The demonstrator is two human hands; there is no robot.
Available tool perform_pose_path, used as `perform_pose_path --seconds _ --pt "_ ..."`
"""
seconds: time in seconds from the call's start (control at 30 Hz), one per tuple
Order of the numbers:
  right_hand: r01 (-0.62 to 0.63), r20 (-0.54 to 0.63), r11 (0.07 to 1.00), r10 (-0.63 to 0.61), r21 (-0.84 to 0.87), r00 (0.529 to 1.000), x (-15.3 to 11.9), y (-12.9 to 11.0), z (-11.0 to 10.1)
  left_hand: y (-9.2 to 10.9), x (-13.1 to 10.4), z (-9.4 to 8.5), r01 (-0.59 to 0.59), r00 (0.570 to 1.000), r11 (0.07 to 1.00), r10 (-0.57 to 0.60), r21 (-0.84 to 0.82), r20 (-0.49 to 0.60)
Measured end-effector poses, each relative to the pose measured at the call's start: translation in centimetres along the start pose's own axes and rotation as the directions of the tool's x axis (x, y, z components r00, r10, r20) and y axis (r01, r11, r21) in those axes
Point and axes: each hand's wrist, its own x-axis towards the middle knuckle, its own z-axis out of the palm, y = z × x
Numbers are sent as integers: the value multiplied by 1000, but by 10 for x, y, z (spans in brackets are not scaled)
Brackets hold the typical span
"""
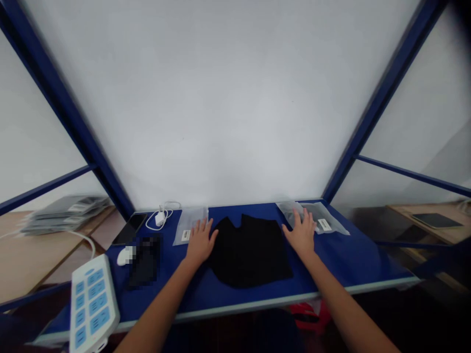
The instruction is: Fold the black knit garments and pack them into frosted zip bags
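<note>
The black fabric piece (252, 252) lies flat in the middle of the blue table (353, 260), with a notch in its edge near 11 o'clock. Taking this fabric as the clock's centre, the left hand (199, 240) is between 9 and 10 o'clock, its fingers open and overlapping the labelled clear plastic bag (187, 218). The right hand (300, 233) is near 2 o'clock, fingers spread and gripping nothing, over a second labelled bag (333, 223); whether they press on it, I cannot tell. Toward 10 o'clock rests a white charger (160, 218), toward 9 o'clock a white mouse (122, 256).
</note>
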Motion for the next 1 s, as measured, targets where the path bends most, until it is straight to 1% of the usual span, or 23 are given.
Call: perform_pose_path --seconds 0.03,0.1,0.17,0.2,0.23,0.3,0.37,0.4,0.43,0.47,0.5,0.53,0.57,0.6,0.63,0.67,0.7,0.77,0.8,0.9,0.93,0.97,1.0 --pt "-14 22 1000 14 -26 1000 6 11 2 -14 0 -1 51 998 998 -52 30 30" --pt "-2 61 999 5 -42 998 14 29 5 -38 -1 -3 93 991 993 -100 71 89" --pt "8 51 1000 -8 -18 999 19 37 7 -51 -4 -6 92 988 993 -100 75 117" --pt "3 31 1000 -3 4 1000 21 37 5 -52 -5 -8 89 989 994 -96 64 111" --pt "-4 10 999 3 32 1000 21 34 2 -51 -6 -12 90 991 995 -93 43 92" --pt "-2 -45 994 8 111 999 17 20 -10 -39 -9 -21 97 995 995 -96 -32 19" --pt "50 -114 975 -26 216 993 3 -3 -27 -20 -15 -30 87 992 982 -102 -169 -81" --pt "99 -150 957 -59 272 987 -9 -15 -36 -10 -19 -35 75 986 960 -111 -268 -121" --pt "161 -182 932 -105 325 978 -23 -28 -45 0 -24 -39 70 980 919 -136 -389 -145" --pt "233 -196 898 -169 373 966 -39 -41 -53 10 -31 -44 82 974 846 -181 -526 -140" --pt "315 -198 856 -253 410 947 -56 -52 -60 19 -38 -48 110 970 738 -226 -666 -91" --pt "388 -192 811 -337 437 922 -73 -62 -64 27 -46 -52 156 967 599 -255 -786 -2" --pt "439 -175 770 -406 462 897 -89 -71 -67 33 -53 -57 213 961 454 -258 -865 101" --pt "481 -165 731 -464 484 870 -101 -77 -68 38 -60 -62 268 952 335 -234 -903 196" --pt "511 -153 698 -510 502 847 -110 -82 -67 42 -65 -67 304 947 265 -192 -915 259" --pt "531 -145 672 -542 516 828 -116 -85 -65 45 -69 -71 316 946 247 -152 -916 286" --pt "544 -139 656 -564 524 814 -118 -88 -63 47 -71 -74 308 950 264 -124 -914 285" --pt "551 -101 655 -592 518 799 -114 -95 -61 48 -70 -76 275 961 316 -93 -908 259" --pt "548 -65 666 -604 506 795 -110 -99 -61 46 -68 -74 261 965 322 -91 -910 245" --pt "533 76 705 -633 468 771 -98 -115 -67 36 -60 -60 229 972 288 -126 -930 200" --pt "521 98 713 -628 469 772 -94 -119 -70 32 -59 -55 214 974 284 -133 -935 183" --pt "496 96 725 -605 478 791 -92 -122 -71 28 -59 -52 201 977 288 -130 -936 170" --pt "453 74 741 -556 495 828 -89 -123 -72 25 -60 -50 193 979 299 -117 -934 165"
